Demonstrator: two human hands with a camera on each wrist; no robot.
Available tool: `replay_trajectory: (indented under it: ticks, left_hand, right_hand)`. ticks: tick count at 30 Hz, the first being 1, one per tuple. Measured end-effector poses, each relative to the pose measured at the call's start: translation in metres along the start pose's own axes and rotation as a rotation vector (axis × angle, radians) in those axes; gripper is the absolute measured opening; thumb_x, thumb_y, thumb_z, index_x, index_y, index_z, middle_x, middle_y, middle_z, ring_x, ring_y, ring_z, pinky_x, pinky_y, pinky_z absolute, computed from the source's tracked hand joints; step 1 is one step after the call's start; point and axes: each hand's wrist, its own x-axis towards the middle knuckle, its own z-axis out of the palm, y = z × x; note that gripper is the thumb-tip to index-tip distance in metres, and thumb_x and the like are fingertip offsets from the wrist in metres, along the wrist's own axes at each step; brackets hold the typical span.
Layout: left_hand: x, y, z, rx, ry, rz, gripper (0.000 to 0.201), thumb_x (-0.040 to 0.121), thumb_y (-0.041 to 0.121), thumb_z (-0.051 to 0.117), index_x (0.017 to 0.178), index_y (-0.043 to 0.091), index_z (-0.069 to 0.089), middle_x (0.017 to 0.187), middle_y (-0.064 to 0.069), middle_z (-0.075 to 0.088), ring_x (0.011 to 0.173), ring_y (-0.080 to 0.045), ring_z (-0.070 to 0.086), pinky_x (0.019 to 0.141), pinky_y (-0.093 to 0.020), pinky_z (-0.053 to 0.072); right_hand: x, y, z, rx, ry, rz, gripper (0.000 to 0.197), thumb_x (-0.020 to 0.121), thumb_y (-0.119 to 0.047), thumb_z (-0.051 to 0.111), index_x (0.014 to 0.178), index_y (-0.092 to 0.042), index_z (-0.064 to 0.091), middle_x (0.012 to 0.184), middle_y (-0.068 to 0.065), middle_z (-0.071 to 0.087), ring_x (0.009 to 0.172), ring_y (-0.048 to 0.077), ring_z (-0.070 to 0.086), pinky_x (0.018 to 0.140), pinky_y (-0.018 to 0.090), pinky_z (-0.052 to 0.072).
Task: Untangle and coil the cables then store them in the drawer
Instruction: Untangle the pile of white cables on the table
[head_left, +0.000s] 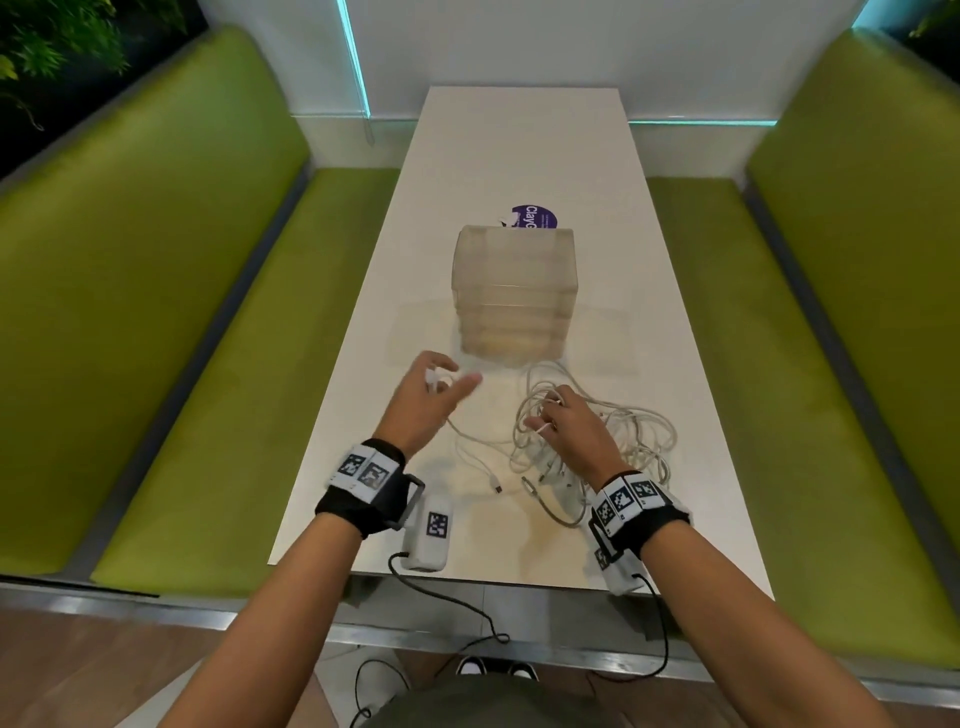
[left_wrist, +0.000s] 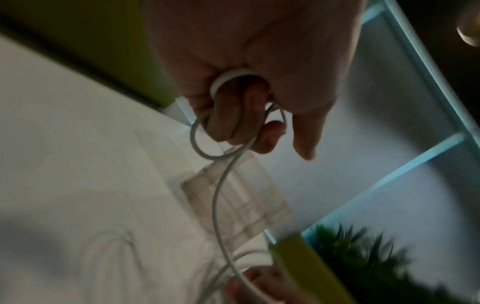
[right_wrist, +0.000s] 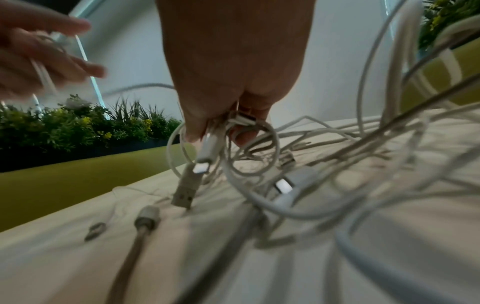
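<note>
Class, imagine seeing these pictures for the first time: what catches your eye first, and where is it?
A tangled heap of white cables sprawls on the near end of the white table, under the right hand. The left hand grips one white cable beside it. Behind stands a translucent plastic drawer unit, between green benches.

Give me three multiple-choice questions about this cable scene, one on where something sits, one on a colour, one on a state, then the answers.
1. Where does the clear drawer unit stand?
A. on the left bench
B. on the white table, beyond the cables
C. on the floor

2. What colour are the benches?
A. green
B. red
C. grey

3. What is the left hand doing?
A. lying flat on the table
B. holding a white cable
C. pulling a drawer open

Answers: 1 B, it stands on the tabletop past the cable tangle. 2 A, both cushions are green. 3 B, its fingers curl round a cable loop.
</note>
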Motion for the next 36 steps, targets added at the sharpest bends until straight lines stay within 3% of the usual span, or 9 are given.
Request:
replay_trajectory:
  ticks: [3,10,16,21,23,26,29,33,36]
  left_hand:
    - [-0.001,-0.017,0.005,0.174,-0.068,0.046,0.02,0.085,0.039,0.067,0.091,0.021,0.063,0.055,0.01,0.049,0.05,-0.005,0.043,0.056,-0.024,0.035]
    - [-0.002,-0.017,-0.031,-0.088,0.419,0.095,0.02,0.095,0.02,0.055,0.075,0.021,0.059,0.061,0.005,0.048,0.047,-0.001,0.04,0.048,-0.024,0.034]
    - [-0.005,0.007,-0.051,-0.244,0.52,0.222,0.022,0.096,0.015,0.051,0.075,0.019,0.054,0.061,0.001,0.039,0.047,-0.004,0.032,0.042,-0.02,0.027]
    - [-0.01,0.01,-0.078,-0.198,0.666,0.251,0.014,0.094,0.021,0.054,0.082,0.015,0.057,0.067,0.006,0.051,0.054,0.0,0.044,0.055,-0.025,0.04]
    - [-0.006,0.002,-0.081,-0.057,0.537,0.2,0.011,0.091,0.023,0.061,0.082,0.017,0.06,0.067,0.004,0.054,0.052,0.0,0.044,0.06,-0.031,0.042]
    - [-0.008,-0.01,-0.045,0.22,0.104,0.125,0.016,0.082,0.033,0.072,0.086,0.018,0.066,0.062,-0.001,0.052,0.052,-0.007,0.039,0.059,-0.026,0.037]
    - [-0.015,-0.011,0.016,0.405,-0.211,0.037,0.041,0.073,0.049,0.075,0.103,0.022,0.066,0.077,0.003,0.059,0.072,-0.012,0.055,0.071,-0.025,0.046]
    - [-0.021,-0.005,0.074,0.515,-0.404,0.019,0.05,0.08,0.065,0.055,0.089,0.017,0.064,0.075,0.003,0.063,0.073,-0.02,0.058,0.063,-0.031,0.042]
    - [-0.024,-0.001,0.087,0.467,-0.42,0.067,0.044,0.09,0.055,0.05,0.091,0.014,0.065,0.076,-0.003,0.064,0.07,-0.021,0.058,0.06,-0.031,0.036]
  right_hand:
    - [0.0,-0.005,-0.007,0.014,-0.041,-0.022,0.03,0.084,-0.036,0.067,0.08,-0.006,0.067,0.124,0.007,0.053,0.114,0.027,0.046,0.089,0.035,0.04]
    - [-0.013,-0.008,-0.035,0.008,-0.238,-0.116,0.02,0.072,-0.034,0.077,0.081,-0.018,0.069,0.147,0.0,0.038,0.135,0.021,0.025,0.108,0.036,0.023]
    - [-0.006,-0.003,-0.03,-0.215,-0.213,-0.008,0.015,0.082,-0.029,0.066,0.093,-0.018,0.067,0.149,0.005,0.034,0.131,0.03,0.031,0.103,0.044,0.037]
    - [-0.008,0.001,-0.03,-0.221,-0.245,0.05,0.014,0.087,-0.022,0.06,0.098,-0.015,0.066,0.152,0.003,0.028,0.13,0.03,0.036,0.095,0.045,0.045]
    - [-0.008,0.003,-0.032,-0.097,-0.198,0.056,0.017,0.091,-0.021,0.058,0.1,-0.01,0.069,0.151,0.003,0.032,0.122,0.027,0.049,0.091,0.038,0.046]
    - [-0.007,-0.003,-0.033,0.029,-0.134,-0.008,0.016,0.09,-0.015,0.061,0.097,-0.007,0.073,0.145,0.002,0.043,0.122,0.021,0.052,0.094,0.03,0.039]
    - [-0.009,-0.012,-0.034,0.086,-0.106,-0.073,0.015,0.088,-0.008,0.061,0.097,-0.005,0.074,0.14,0.005,0.049,0.124,0.022,0.05,0.097,0.027,0.036]
    - [-0.014,-0.022,-0.035,0.119,-0.064,-0.106,0.018,0.089,-0.006,0.056,0.096,-0.006,0.073,0.136,0.005,0.051,0.12,0.019,0.052,0.094,0.027,0.04]
    - [-0.017,-0.025,-0.035,0.152,-0.017,-0.095,0.019,0.089,-0.004,0.055,0.095,-0.004,0.072,0.132,0.004,0.052,0.113,0.018,0.055,0.089,0.029,0.044]
